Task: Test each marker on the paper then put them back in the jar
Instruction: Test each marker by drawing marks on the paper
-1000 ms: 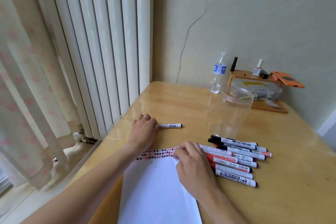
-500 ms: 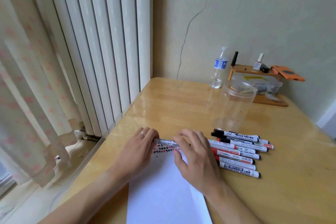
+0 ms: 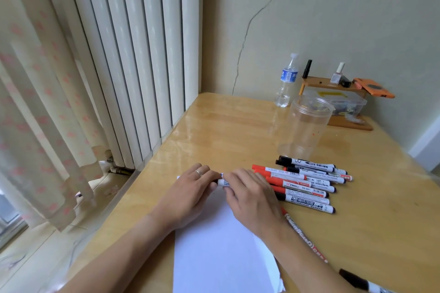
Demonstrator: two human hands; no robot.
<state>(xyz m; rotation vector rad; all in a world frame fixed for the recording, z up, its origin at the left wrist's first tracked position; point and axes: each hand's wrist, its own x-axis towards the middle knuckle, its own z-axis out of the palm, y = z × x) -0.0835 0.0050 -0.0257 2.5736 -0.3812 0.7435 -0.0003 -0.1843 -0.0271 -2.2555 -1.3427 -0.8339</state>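
Holding one marker [image 3: 223,182] between both hands at the paper's [image 3: 221,250] far edge: left hand [image 3: 190,188] and right hand [image 3: 250,194] pinch its ends. We judge it light, stiff, slick; grasp barrel and cap. Jar [image 3: 307,126] stands empty toward the table's far right corner.

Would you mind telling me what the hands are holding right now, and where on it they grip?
Both hands hold one marker over the paper: the left hand grips its left end, the right hand its right part; only the middle shows.
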